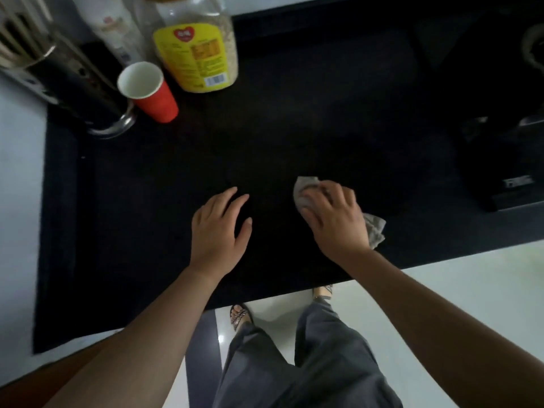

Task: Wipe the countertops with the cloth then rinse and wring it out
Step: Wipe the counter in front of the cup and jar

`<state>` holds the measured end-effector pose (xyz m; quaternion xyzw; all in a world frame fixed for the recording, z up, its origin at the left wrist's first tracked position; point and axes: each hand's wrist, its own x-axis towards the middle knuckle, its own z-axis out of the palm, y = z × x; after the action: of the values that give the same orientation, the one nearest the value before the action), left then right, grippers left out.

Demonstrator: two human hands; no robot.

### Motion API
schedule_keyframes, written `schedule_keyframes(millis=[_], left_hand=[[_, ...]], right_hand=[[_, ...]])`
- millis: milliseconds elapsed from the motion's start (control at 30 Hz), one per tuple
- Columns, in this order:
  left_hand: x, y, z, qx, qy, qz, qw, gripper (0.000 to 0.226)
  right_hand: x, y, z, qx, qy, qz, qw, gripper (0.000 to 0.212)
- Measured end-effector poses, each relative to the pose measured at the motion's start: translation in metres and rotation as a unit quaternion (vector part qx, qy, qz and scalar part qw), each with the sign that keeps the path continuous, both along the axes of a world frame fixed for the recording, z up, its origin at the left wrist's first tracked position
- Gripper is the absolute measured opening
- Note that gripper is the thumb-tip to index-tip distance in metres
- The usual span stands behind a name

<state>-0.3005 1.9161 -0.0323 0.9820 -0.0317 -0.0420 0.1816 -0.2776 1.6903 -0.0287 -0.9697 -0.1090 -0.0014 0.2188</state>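
Observation:
A black countertop (294, 119) fills most of the head view. My right hand (335, 219) presses a crumpled grey cloth (375, 229) flat on the counter near its front edge; cloth shows beyond the fingertips and behind the wrist. My left hand (219, 228) rests palm down on the bare counter to the left of the cloth, fingers spread, holding nothing.
At the back left stand a red paper cup (147, 91), a clear jar with a yellow label (197, 51), a metal utensil holder (73, 81) and a white bottle (114, 28). A dark appliance (506, 160) sits at the right. The counter's front edge runs just behind my wrists.

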Motion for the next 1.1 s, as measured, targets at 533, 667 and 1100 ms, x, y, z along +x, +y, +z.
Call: schedule_keyframes(millis=[533,667,1100], left_hand=[[0.05,-0.119,-0.012,0.044,-0.004,0.038,0.998,0.044],[0.054,-0.118,-0.006,0.035,0.015,0.031,0.999,0.046],[0.062,-0.075,-0.002,0.061,0.047,0.149,0.986,0.054]], right_hand=[[0.065,-0.106,-0.006,0.001,0.002,0.015,1.0,0.029],[0.108,-0.083,-0.003,-0.007,0.023,-0.033,0.999,0.033],[0.107,-0.033,-0.007,0.019,0.002,0.267,0.964,0.03]])
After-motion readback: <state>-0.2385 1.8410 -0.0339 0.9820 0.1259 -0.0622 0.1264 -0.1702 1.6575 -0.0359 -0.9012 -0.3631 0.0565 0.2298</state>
